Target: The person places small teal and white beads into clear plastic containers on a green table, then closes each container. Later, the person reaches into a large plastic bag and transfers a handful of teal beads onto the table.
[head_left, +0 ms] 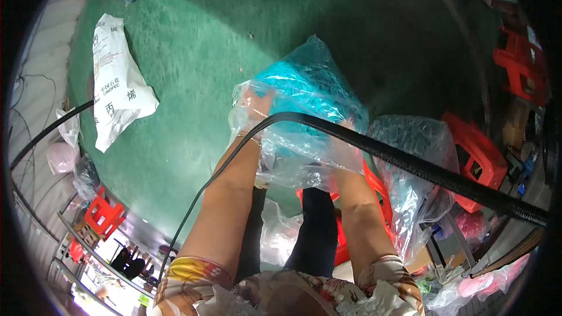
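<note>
A large clear plastic bag (316,96) filled with bright blue pieces rests on the green floor in front of me, its far corner pointing away. Both my arms reach forward to its near end, where loose clear film lies over them. My left hand (256,105) shows through the film at the bag's left side, a bracelet on its wrist. At the right side is my right hand (346,143), blurred by the film and partly covered by a black cable. Glare and folds hide how the fingers of both hands are set. The kind of blue pieces cannot be made out.
A thick black cable (374,145) arches across the view. On the left lies a white printed sack (117,90). At right stand another clear bag (413,146) of dark bluish pieces and a red plastic stool (480,158). Clear film (280,234) lies between my legs.
</note>
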### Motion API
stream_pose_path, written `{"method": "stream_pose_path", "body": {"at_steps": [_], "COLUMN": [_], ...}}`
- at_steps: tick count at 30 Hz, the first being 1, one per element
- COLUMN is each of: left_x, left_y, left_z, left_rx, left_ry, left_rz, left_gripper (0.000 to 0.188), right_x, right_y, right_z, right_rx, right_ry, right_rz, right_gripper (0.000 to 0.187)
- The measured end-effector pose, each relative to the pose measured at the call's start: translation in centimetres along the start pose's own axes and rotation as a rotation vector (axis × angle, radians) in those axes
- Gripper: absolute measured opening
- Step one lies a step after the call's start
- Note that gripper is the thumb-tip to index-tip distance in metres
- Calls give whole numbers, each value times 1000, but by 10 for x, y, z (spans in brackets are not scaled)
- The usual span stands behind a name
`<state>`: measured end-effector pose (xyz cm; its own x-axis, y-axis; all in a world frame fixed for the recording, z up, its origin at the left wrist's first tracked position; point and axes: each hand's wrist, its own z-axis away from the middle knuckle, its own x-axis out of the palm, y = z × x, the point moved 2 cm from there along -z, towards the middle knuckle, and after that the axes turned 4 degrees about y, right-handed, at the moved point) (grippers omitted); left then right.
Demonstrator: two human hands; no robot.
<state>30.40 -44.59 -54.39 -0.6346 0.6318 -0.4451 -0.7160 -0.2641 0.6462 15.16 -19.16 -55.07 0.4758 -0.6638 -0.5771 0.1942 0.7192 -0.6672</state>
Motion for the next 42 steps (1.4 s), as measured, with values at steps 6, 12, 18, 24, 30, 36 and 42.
{"method": "stream_pose_path", "body": {"at_steps": [6,12,18,24,30,36,42], "left_x": [18,89,22,42,62,57,87], "left_y": [-20,-44,-10,0,-21,-27,-54], "left_z": [20,67,50,24,51,29,61], "left_rx": [187,328,446,146,67,271,227], "left_ry": [87,-18,186,68,-128,159,-89], "left_rz": [-379,-316,-506,-372,-72,-389,-148], "left_gripper": [86,75,65,73,69,67,58], "right_x": [29,68,27,43,48,38,39], "right_y": [-2,6,12,30,-2,-14,-22], "right_z": [0,22,31,1,14,14,18], "right_rx": [-16,-73,-113,173,101,122,156], "right_ry": [9,61,69,130,-4,-72,-131], "right_rz": [-6,-1,-20,53,-75,-135,-183], "right_gripper": [66,75,89,89,84,79,74]}}
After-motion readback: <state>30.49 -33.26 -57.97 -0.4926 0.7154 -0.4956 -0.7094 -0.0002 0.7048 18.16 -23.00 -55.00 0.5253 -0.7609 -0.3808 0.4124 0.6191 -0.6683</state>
